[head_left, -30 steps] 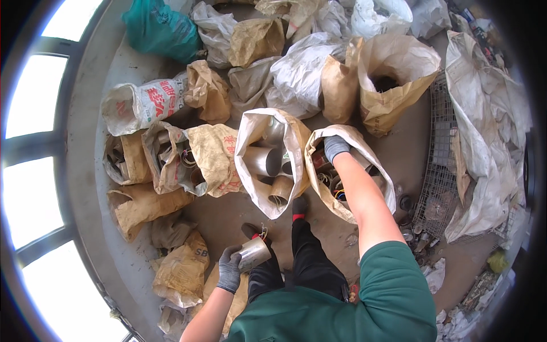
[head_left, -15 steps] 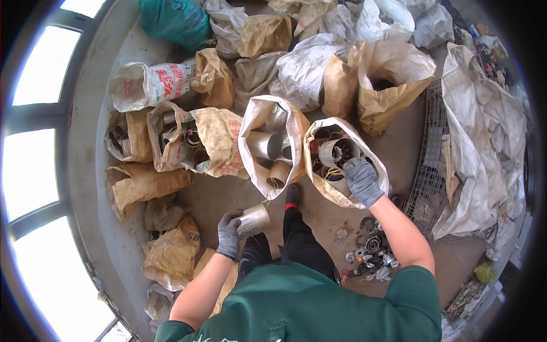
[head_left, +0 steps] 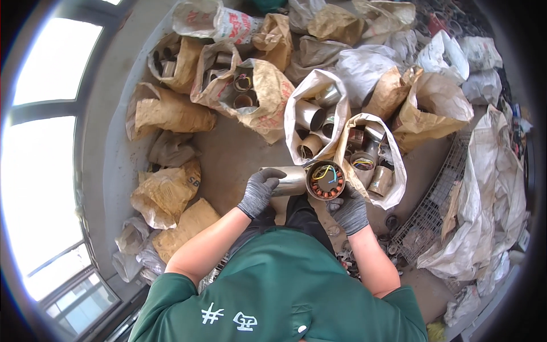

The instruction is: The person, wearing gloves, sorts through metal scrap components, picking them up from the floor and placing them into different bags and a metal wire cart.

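Observation:
My left hand [head_left: 259, 192], in a grey glove, is closed around a bare silvery metal cylinder [head_left: 289, 181] held on its side. Close against that cylinder's end is a motor stator [head_left: 327, 180], its round mouth showing a ring of copper-coloured windings and yellow and blue wires. My gloved right hand [head_left: 348, 212] grips the stator from its lower right; part of those fingers is hidden behind it. Just beyond stand two open sacks full of metal cylinders: a white-lined sack [head_left: 290, 122] and a pale sack [head_left: 401, 179], the latter with more wired stators.
Several brown and white sacks [head_left: 171, 108] stand along the left and far side. A wire mesh rack [head_left: 436, 194] curves along the right beside a large whitish sheet [head_left: 478, 176]. Small metal scraps lie on the floor near my right forearm. Windows [head_left: 43, 194] line the left wall.
My right hand has come out of the right sack with a stator and brought it beside the cylinder in my left hand. My view has shifted, moving the sacks up and right.

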### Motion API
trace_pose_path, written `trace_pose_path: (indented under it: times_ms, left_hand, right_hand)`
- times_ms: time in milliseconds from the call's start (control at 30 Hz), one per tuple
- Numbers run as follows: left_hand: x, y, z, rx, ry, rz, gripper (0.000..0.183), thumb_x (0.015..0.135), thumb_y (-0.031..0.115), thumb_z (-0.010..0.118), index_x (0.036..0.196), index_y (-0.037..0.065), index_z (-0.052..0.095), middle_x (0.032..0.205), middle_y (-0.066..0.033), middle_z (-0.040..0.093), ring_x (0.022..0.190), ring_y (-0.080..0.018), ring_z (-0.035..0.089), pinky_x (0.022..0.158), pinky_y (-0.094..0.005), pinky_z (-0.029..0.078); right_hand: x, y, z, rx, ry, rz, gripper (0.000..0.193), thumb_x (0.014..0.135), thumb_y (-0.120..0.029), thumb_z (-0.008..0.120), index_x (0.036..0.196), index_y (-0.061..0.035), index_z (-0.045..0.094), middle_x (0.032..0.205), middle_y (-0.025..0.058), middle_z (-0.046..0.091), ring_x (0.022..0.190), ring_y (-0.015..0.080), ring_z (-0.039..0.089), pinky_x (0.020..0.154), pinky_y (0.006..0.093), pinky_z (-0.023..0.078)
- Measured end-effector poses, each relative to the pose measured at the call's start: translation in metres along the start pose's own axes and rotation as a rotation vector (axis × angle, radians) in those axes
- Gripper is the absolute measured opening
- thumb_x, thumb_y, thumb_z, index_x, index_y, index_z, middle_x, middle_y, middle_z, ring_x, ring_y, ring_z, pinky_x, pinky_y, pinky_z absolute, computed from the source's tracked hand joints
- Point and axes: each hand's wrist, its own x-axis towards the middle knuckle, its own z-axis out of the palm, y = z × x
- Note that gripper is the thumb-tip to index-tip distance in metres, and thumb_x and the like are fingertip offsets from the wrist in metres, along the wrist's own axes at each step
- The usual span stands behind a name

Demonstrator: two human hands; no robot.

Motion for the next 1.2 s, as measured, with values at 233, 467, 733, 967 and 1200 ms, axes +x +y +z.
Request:
trace_pose_path:
  times_ms: [233, 467, 733, 967, 1200]
  left_hand:
    - [-0.063, 0.006, -0.027, 0.074, 0.052, 0.037, 0.034, 0.096, 0.030, 0.057, 0.106, 0.000, 0.069, 0.096, -0.0137, 0.071, 0.093, -0.0238, 0.066, 0.086, -0.0352, 0.050]
    - [-0.147, -0.030, -0.069, 0.121, 0.258, -0.070, 0.039, 0.094, 0.033, 0.065, 0.104, -0.005, 0.068, 0.086, -0.0168, 0.071, 0.078, -0.0207, 0.068, 0.075, -0.0340, 0.054]
    - [-0.325, -0.223, -0.091, 0.046, 0.893, -0.039, 0.026, 0.098, 0.023, 0.056, 0.102, -0.001, 0.066, 0.085, -0.0212, 0.066, 0.079, -0.0316, 0.065, 0.075, -0.0411, 0.051]
    - [-0.540, -0.414, -0.051, -0.308, 1.554, -0.334, 0.029, 0.096, 0.025, 0.053, 0.096, -0.001, 0.065, 0.086, -0.0243, 0.066, 0.081, -0.0389, 0.063, 0.075, -0.0466, 0.050]
    - [-0.767, -0.563, -0.019, -0.208, 1.749, -1.225, 0.035, 0.097, 0.030, 0.049, 0.100, 0.006, 0.073, 0.094, -0.0237, 0.071, 0.096, -0.0450, 0.066, 0.078, -0.0480, 0.051]
  right_hand:
    - [0.003, 0.048, 0.013, -0.192, -0.025, 0.193, 0.030, 0.097, -0.036, 0.058, 0.115, -0.0120, 0.061, 0.092, 0.0032, 0.062, 0.062, 0.0130, 0.051, 0.054, 0.0266, 0.042]
    - [0.017, 0.132, 0.038, -0.583, 0.118, 0.343, 0.020, 0.097, -0.036, 0.057, 0.098, -0.0160, 0.060, 0.082, -0.0004, 0.057, 0.063, 0.0137, 0.050, 0.054, 0.0270, 0.041]
    - [0.021, 0.301, 0.018, -1.400, -0.054, 0.592, 0.044, 0.090, -0.036, 0.065, 0.129, -0.0202, 0.053, 0.115, 0.0084, 0.064, 0.079, 0.0233, 0.063, 0.062, 0.0325, 0.049]
    - [0.058, 0.262, -0.041, -1.598, -0.110, 0.451, 0.050, 0.094, -0.039, 0.062, 0.135, -0.0122, 0.050, 0.120, 0.0107, 0.063, 0.092, 0.0241, 0.062, 0.076, 0.0381, 0.052]
    - [0.050, 0.151, -0.115, -1.663, 0.277, 0.213, 0.053, 0.096, -0.041, 0.056, 0.140, -0.0138, 0.047, 0.136, 0.0183, 0.054, 0.122, 0.0387, 0.053, 0.100, 0.0501, 0.044]
